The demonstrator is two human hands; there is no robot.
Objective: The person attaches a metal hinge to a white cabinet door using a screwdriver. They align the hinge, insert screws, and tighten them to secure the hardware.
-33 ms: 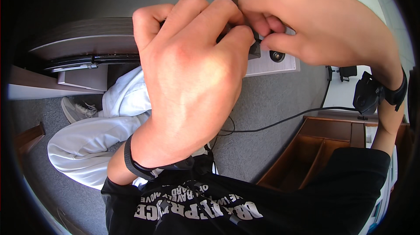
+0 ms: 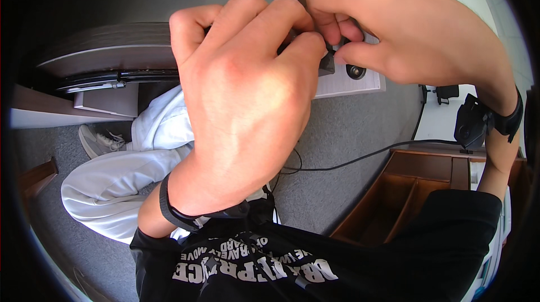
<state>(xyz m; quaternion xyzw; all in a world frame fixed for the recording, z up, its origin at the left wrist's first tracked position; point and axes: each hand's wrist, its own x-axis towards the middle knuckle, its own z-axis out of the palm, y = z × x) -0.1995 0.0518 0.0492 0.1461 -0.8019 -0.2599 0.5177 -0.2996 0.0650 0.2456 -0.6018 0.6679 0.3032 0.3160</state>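
visibly, a dark block [image 2: 327,66] adjoins the left grip [image 2: 244,80].

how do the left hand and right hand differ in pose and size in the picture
The left hand comes up from below, while the right hand reaches in from the right. The left hand shows its broad back, whereas the right hand is turned more side-on, its thumb pointing left. The left hand fills more of the picture than the right hand. Both are bare, with bent fingers and a black band at the wrist.
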